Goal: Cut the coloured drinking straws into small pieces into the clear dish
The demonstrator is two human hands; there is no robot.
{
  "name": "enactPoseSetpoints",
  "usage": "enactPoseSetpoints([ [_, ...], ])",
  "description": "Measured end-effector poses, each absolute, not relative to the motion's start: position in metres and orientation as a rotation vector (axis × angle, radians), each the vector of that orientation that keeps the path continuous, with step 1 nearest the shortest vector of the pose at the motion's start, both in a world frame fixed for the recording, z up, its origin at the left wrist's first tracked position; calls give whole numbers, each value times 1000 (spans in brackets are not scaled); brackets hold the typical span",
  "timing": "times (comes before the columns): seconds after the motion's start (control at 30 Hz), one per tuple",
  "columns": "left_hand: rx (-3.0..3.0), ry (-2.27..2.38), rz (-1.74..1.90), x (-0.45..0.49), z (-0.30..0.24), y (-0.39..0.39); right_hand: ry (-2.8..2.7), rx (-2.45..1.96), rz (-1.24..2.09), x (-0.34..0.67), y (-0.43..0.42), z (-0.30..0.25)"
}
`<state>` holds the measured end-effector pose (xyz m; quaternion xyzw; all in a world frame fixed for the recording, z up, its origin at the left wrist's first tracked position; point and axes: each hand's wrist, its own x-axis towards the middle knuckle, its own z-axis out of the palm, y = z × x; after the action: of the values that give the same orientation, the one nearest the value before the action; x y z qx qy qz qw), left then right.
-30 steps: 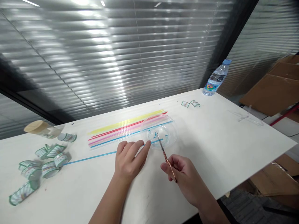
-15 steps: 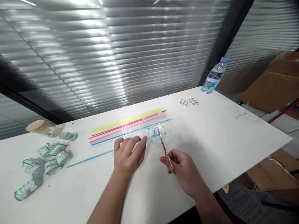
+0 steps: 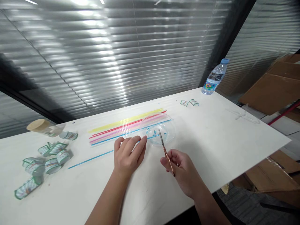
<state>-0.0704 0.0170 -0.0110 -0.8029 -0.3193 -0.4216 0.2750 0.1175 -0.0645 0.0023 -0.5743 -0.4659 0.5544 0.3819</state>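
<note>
My left hand [image 3: 128, 154] lies low over the table, fingers closed on a thin blue straw [image 3: 93, 158]. The straw runs out to the left, and its right end reaches over a clear plastic bowl [image 3: 172, 131]. My right hand [image 3: 184, 167] grips scissors with coppery handles [image 3: 168, 159]. Their blades [image 3: 161, 136] point away from me over the bowl, close together at the straw's end. Small blue cut pieces [image 3: 154, 132] lie in the bowl.
Yellow straws [image 3: 126, 120], red straws [image 3: 112, 130], pink and blue ones lie in a row behind. Curled printed label pieces [image 3: 52, 166] and a jar with a tan lid [image 3: 39, 125] are left. Two more label pieces [image 3: 193, 102] and a water bottle [image 3: 214, 78] stand back right.
Both hands stay nearly in place, still on the straw and the scissors. The straw's end and the blades have shifted only slightly; the view has moved a little.
</note>
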Motion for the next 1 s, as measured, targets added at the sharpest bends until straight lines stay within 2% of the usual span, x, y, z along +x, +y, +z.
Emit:
enactPoseSetpoints([
  [1.0,-2174,-827,-1162,-67,-7,16,-1173,-1422,1433,120,-64,-1],
])
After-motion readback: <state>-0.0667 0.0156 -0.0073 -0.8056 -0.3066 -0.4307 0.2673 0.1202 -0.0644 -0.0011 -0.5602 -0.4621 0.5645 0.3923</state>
